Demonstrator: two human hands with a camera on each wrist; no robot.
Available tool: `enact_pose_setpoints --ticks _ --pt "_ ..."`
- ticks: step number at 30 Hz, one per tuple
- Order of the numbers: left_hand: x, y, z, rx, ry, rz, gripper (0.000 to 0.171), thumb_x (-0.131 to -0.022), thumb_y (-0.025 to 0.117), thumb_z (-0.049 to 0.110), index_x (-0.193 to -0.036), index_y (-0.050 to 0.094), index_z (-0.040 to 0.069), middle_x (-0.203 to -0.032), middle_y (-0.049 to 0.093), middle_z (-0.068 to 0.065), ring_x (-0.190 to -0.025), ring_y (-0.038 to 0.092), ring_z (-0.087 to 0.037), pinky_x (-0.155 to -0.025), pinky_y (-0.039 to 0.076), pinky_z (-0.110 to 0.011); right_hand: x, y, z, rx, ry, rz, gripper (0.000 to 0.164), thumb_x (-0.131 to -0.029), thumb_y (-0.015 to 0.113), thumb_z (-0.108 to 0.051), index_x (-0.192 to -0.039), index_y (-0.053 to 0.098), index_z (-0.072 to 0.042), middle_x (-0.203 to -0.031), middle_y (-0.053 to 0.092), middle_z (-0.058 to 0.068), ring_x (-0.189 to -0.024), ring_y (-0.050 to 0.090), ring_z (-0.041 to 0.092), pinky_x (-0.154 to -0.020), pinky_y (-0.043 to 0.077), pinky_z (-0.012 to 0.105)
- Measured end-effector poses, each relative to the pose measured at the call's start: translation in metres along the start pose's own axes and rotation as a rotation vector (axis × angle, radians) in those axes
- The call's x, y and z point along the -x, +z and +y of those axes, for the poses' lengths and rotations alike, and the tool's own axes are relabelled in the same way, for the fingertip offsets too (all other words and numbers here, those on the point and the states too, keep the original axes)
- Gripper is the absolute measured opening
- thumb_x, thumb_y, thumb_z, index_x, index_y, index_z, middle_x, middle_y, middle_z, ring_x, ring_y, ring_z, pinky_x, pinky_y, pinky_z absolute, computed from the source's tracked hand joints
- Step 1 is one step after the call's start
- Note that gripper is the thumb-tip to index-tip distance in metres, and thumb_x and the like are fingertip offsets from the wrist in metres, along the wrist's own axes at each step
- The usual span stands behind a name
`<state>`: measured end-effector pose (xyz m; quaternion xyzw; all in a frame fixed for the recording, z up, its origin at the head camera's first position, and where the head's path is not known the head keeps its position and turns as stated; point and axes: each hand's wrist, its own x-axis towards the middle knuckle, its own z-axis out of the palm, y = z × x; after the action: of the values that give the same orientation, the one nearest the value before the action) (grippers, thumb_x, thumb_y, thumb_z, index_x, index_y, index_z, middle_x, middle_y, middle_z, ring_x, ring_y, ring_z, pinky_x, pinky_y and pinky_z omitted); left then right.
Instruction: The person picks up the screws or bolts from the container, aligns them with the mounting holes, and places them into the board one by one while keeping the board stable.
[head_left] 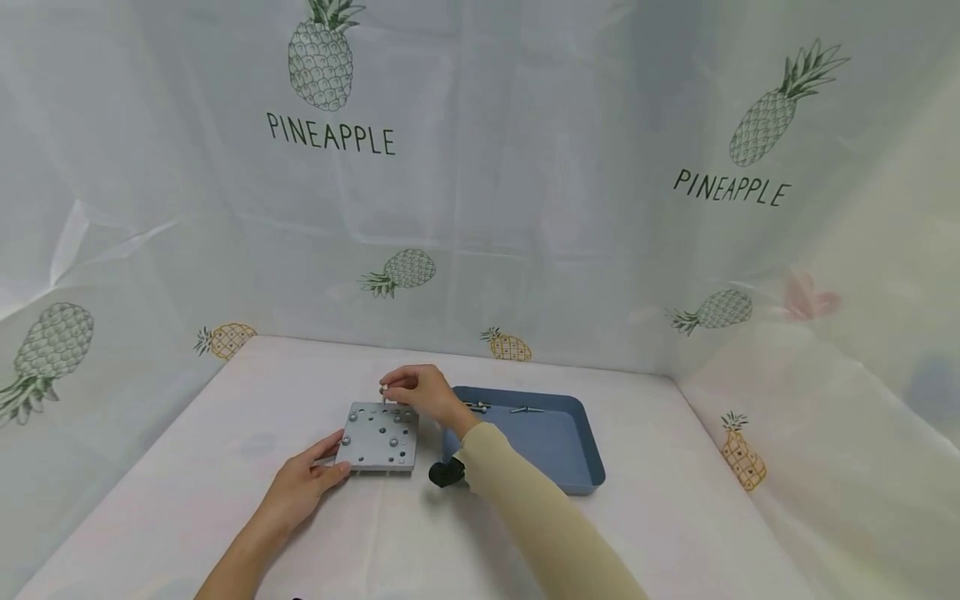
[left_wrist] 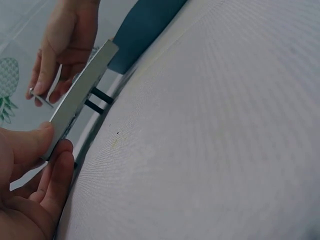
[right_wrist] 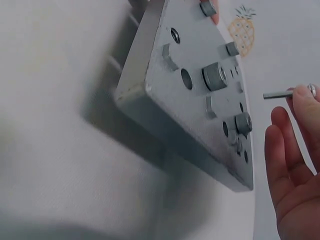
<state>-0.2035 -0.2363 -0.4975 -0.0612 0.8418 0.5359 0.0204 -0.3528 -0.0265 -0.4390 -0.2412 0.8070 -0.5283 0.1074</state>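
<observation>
A grey metal plate with holes and several socket-head bolts stands a little above the white tabletop. Dark shafts reach down from its underside in the left wrist view. My left hand grips the plate's left edge, thumb on top and fingers below. Over the far edge of the plate, my right hand pinches a slim metal bolt by its head between thumb and finger. The bolt's shank points at the plate's holed face, its tip apart from the surface in the right wrist view.
A blue tray lies right of the plate, partly behind the right forearm. Several bolts lie toward its far side. A black rounded object sits by the right wrist. Pineapple-printed sheeting surrounds the tabletop.
</observation>
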Motion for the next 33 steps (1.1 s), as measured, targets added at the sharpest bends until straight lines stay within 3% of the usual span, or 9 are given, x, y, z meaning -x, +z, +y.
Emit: enact_pose_setpoints --ticks 14,20,33 --pt "-0.001 0.001 0.0 0.004 0.002 0.004 0.072 -0.103 0.072 0.034 -0.164 0.041 0.011 -0.157 0.051 -0.025 -0.118 0.071 -0.025 -0.114 0.04 -0.063 -0.02 0.02 0.003 0.036 -0.014 -0.053 0.016 -0.097 0.08 -0.018 -0.113 0.082 -0.019 -0.098 0.08 -0.01 -0.089 0.075 0.012 -0.079 0.059 0.027" --pt "0.0 0.002 0.0 0.016 0.014 0.003 0.071 -0.103 0.072 0.032 -0.164 0.041 0.01 -0.157 0.052 -0.026 -0.119 0.071 -0.026 -0.113 0.044 -0.061 -0.019 0.026 0.004 0.046 -0.025 -0.046 0.018 -0.098 0.078 -0.017 -0.116 0.081 -0.015 -0.097 0.08 -0.01 -0.086 0.072 0.004 -0.075 0.055 0.022" --pt "0.0 0.001 -0.002 -0.002 0.019 0.015 0.071 -0.103 0.073 0.032 -0.163 0.043 0.009 -0.155 0.053 -0.026 -0.112 0.072 -0.02 -0.108 0.049 -0.055 -0.02 0.03 0.006 0.065 -0.024 -0.029 0.016 -0.099 0.078 -0.019 -0.114 0.082 -0.018 -0.097 0.08 -0.011 -0.085 0.071 0.003 -0.073 0.054 0.02"
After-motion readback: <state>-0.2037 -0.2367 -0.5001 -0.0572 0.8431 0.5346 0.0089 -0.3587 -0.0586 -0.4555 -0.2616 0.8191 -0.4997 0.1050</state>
